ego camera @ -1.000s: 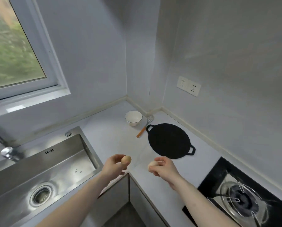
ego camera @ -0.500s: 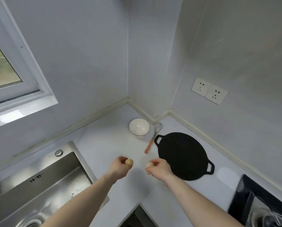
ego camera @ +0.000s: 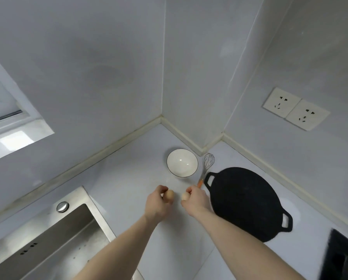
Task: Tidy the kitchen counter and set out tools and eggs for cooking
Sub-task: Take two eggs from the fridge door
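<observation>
My left hand (ego camera: 156, 205) grips a brown egg (ego camera: 169, 196) over the white counter (ego camera: 124, 174). My right hand (ego camera: 196, 201) grips a paler egg (ego camera: 184, 197) just beside it; the two eggs are a short gap apart. Beyond the hands stands an empty white bowl (ego camera: 182, 162) in the counter's corner. A wire whisk (ego camera: 206, 166) with an orange handle lies between the bowl and a flat black two-handled pan (ego camera: 243, 201); its handle end is hidden behind my right hand.
A steel sink (ego camera: 54, 245) fills the lower left, with a round plug fitting (ego camera: 62, 206) at its rim. A black gas hob (ego camera: 342, 257) sits at the lower right edge. Walls close in the corner; a double socket (ego camera: 296, 108) is on the right wall.
Both hands, each holding its egg, have moved forward toward the bowl in the corner. The view has swung up and nearer the corner, so the sink and hob slid out toward the edges.
</observation>
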Available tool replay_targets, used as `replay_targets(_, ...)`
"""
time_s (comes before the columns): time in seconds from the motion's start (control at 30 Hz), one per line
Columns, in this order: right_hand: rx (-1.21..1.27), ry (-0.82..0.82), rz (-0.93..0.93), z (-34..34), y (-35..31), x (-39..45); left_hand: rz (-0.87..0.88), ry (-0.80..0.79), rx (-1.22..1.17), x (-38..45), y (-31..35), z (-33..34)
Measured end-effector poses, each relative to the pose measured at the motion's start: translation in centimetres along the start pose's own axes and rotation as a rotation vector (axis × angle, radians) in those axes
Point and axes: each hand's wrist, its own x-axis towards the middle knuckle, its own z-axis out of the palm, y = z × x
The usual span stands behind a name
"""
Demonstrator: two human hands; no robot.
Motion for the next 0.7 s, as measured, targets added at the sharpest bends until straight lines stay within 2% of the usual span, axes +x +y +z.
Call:
replay_targets(0.23, -0.122, 0.071, -0.042, 1.1, -1.0, 2.1, 0.005, -0.015, -0.034, 2.8, 0.0, 1.2)
replay_targets(0.7, -0.117, 0.138, -0.034, 0.5, -0.4, 3.2, -0.055, -0.064, -0.08, 3.6, 1.8, 2.0)
